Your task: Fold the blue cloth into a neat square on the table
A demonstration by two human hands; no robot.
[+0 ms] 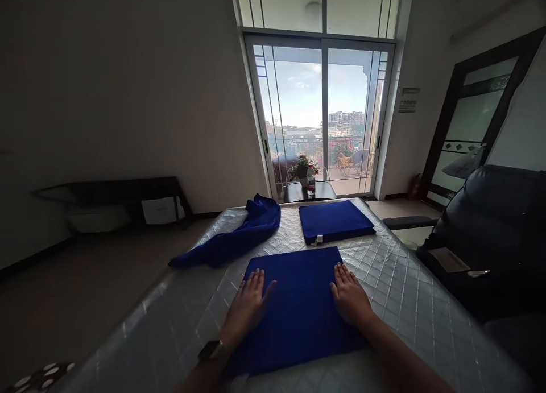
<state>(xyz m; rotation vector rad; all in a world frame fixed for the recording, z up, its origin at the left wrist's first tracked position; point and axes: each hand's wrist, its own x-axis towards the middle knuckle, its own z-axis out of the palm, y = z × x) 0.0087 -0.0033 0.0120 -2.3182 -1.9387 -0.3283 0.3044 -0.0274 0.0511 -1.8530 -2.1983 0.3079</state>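
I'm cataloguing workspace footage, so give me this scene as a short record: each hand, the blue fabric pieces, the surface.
left hand: open, near the left edge of the flat blue fabric rectangle
right hand: open, near its right edge
beyond: second flat blue fabric rectangle, white tag showing
far left: crumpled blue cloth
surface: shiny grey diamond-patterned cover
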